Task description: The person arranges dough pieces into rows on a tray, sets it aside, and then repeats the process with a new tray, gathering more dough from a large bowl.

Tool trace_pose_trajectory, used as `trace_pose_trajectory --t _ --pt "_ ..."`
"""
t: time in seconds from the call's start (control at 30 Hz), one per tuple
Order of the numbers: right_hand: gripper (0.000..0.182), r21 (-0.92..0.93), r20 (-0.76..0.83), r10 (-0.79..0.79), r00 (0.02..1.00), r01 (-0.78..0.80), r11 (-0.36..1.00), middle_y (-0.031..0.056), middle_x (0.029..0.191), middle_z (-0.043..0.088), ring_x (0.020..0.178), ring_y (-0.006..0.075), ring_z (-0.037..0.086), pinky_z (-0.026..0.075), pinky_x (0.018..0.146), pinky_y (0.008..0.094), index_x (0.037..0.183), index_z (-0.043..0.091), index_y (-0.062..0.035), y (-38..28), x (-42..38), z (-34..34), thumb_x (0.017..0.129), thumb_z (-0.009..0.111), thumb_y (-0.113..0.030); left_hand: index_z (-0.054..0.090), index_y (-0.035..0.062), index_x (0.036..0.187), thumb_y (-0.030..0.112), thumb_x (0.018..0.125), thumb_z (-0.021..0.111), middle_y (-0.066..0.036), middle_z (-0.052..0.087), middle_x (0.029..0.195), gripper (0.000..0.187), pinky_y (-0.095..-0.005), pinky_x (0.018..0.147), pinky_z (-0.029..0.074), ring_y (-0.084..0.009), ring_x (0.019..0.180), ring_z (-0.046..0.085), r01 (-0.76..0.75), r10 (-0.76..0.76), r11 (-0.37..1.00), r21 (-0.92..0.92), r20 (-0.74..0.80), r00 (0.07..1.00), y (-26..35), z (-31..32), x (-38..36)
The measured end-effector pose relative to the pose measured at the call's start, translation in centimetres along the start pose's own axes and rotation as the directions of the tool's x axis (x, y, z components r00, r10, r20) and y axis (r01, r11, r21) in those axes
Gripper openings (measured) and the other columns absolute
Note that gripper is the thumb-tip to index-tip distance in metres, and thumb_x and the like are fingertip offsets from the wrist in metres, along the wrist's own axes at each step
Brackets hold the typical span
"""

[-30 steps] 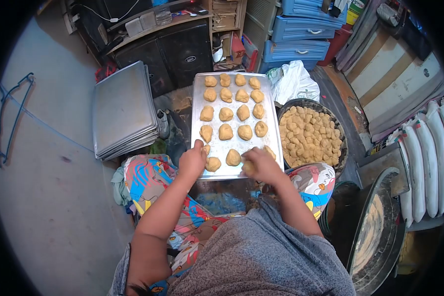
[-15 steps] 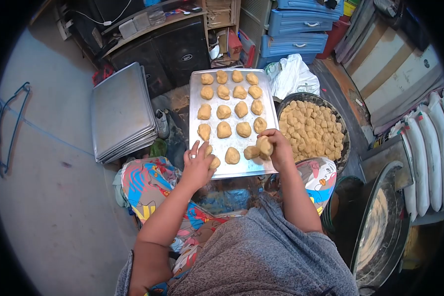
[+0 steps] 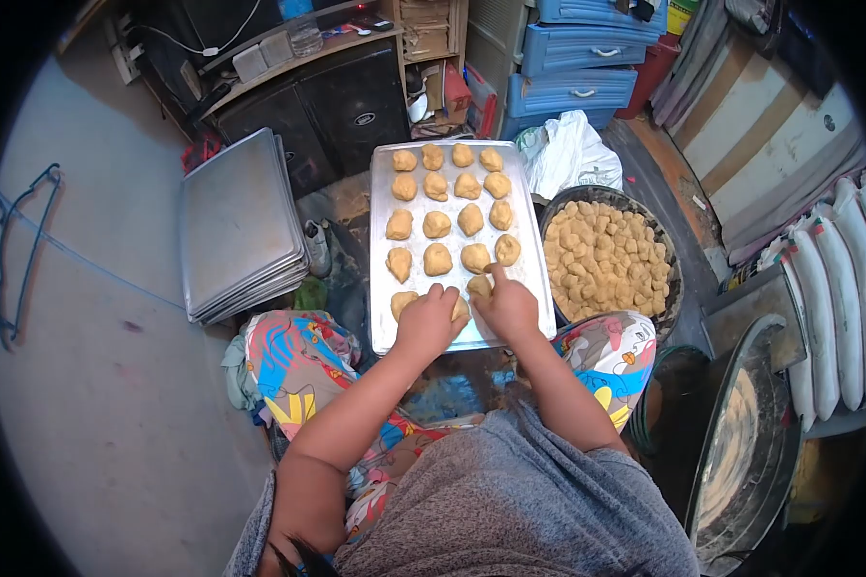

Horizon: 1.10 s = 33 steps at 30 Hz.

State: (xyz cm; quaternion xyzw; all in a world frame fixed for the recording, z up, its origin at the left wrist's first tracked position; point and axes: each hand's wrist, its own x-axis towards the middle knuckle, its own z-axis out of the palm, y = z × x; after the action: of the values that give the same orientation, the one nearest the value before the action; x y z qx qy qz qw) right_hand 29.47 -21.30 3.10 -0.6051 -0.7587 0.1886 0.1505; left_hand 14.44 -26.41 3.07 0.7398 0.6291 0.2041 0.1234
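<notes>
Our left hand (image 3: 429,325) has moved rightward; it and our right hand (image 3: 506,308) touch rounded tan dough lumps (image 3: 477,285), grips unclear.

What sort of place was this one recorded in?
Probably a lived-in room doubling as a small bakery: a metal baking tray holds rows of dough lumps, a stack of similar trays leans nearby, and blue drawers stand beyond.

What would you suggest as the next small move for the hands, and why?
I would probably ease the rounded tan dough lump at the right hand away from the one at the left hand: these two sit close together, while lumps farther up the silver rectangular metal tray have clear gaps.
</notes>
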Motion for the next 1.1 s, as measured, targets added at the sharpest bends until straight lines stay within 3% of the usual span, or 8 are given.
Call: trace_pose_trajectory --t 0.17,0.37,0.47,0.57,0.7,0.9,1.0,1.1 --pt "0.047 -0.009 0.146 -0.032 0.989 0.034 0.999 0.0160 0.080 0.066 0.077 0.0326 0.065 0.050 0.067 0.0432 0.116 0.054 -0.0123 0.6 -0.5 0.4 0.076 0.069 -0.032 0.058 0.0065 0.093 0.021 0.075 0.065 -0.014 0.056 0.091 0.024 -0.0436 0.069 0.050 -0.0338 0.079 0.061 0.015 -0.023 0.995 0.094 0.087 0.996 -1.0 0.9 0.1" --pt "0.050 0.046 -0.124 0.070 0.990 -0.065 0.997 0.0129 0.087 0.068 0.083 0.0340 0.065 0.051 0.074 0.0417 0.116 0.056 -0.0107 4.5 -0.5 -3.1 0.073 0.071 -0.032 0.059 0.0057 0.098 0.020 0.076 0.065 -0.014 0.056 0.094 0.027 -0.0433 0.070 0.050 -0.0339 0.080 0.061 -0.036 0.036 0.999 -0.008 0.039 0.999 -1.4 -1.8 -1.0" --pt "0.050 -0.083 0.157 0.181 0.971 -0.169 0.982 0.0134 0.091 0.068 0.085 0.0349 0.064 0.051 0.074 0.0418 0.115 0.054 -0.0099 5.9 -0.2 -2.9 0.072 0.071 -0.031 0.061 0.0050 0.101 0.024 0.081 0.064 -0.014 0.056 0.103 0.028 -0.0443 0.074 0.050 -0.0369 0.085 0.060 0.205 -0.215 0.976 -0.077 -0.149 0.965 -2.7 -2.6 -1.2" --pt "0.050 0.004 0.071 0.267 0.961 -0.268 0.963 0.0145 0.093 0.067 0.088 0.0343 0.064 0.051 0.075 0.0418 0.113 0.053 -0.0098 3.9 0.0 -2.2 0.071 0.070 -0.031 0.061 0.0031 0.100 0.027 0.079 0.067 -0.018 0.059 0.096 0.032 -0.0441 0.074 0.050 -0.0378 0.083 0.061 0.292 -0.289 0.956 0.029 -0.073 0.955 -4.8 -2.9 -1.4" --pt "0.038 -0.021 0.055 0.151 0.987 -0.150 0.989 0.0136 0.085 0.067 0.085 0.0343 0.064 0.051 0.073 0.0436 0.110 0.054 -0.0119 3.5 0.2 -1.7 0.076 0.065 -0.027 0.061 0.0013 0.100 0.028 0.079 0.067 -0.020 0.061 0.093 0.034 -0.0441 0.074 0.050 -0.0376 0.083 0.061 0.328 -0.326 0.944 0.041 -0.046 0.944 -5.3 -2.0 -1.3" --pt "0.036 -0.010 -0.035 0.052 0.998 -0.053 0.999 0.0127 0.108 0.053 0.084 0.0332 0.063 0.050 0.072 0.0425 0.107 0.058 -0.0121 3.2 -1.0 -1.9 0.076 0.069 -0.026 0.061 0.0011 0.096 0.031 0.080 0.067 -0.021 0.062 0.094 0.035 -0.0448 0.073 0.049 -0.0386 0.084 0.061 0.325 -0.324 0.946 -0.010 -0.123 0.938 -4.8 -0.9 -0.8" --pt "0.035 0.204 -0.038 -0.137 0.990 0.142 0.969 0.0130 0.099 0.056 0.083 0.0358 0.061 0.049 0.071 0.0437 0.103 0.058 -0.0096 1.9 -1.6 -1.4 0.074 0.071 -0.023 0.063 0.0013 0.096 0.031 0.080 0.067 -0.021 0.061 0.095 0.034 -0.0441 0.075 0.049 -0.0393 0.085 0.060 0.305 -0.330 0.941 -0.145 -0.198 0.923 -5.2 -1.6 -1.0" --pt "0.043 0.635 -0.004 -0.248 0.969 0.194 0.748 0.0045 0.095 0.056 0.083 0.0207 0.059 0.050 0.066 0.0363 0.115 0.055 -0.0096 1.8 -1.9 0.8 0.082 0.067 -0.034 0.060 0.0001 0.100 0.029 0.082 0.065 -0.021 0.060 0.099 0.035 -0.0412 0.080 0.047 -0.0376 0.091 0.059 0.229 -0.312 0.920 -0.318 -0.241 0.919 -4.0 -3.1 -1.4"
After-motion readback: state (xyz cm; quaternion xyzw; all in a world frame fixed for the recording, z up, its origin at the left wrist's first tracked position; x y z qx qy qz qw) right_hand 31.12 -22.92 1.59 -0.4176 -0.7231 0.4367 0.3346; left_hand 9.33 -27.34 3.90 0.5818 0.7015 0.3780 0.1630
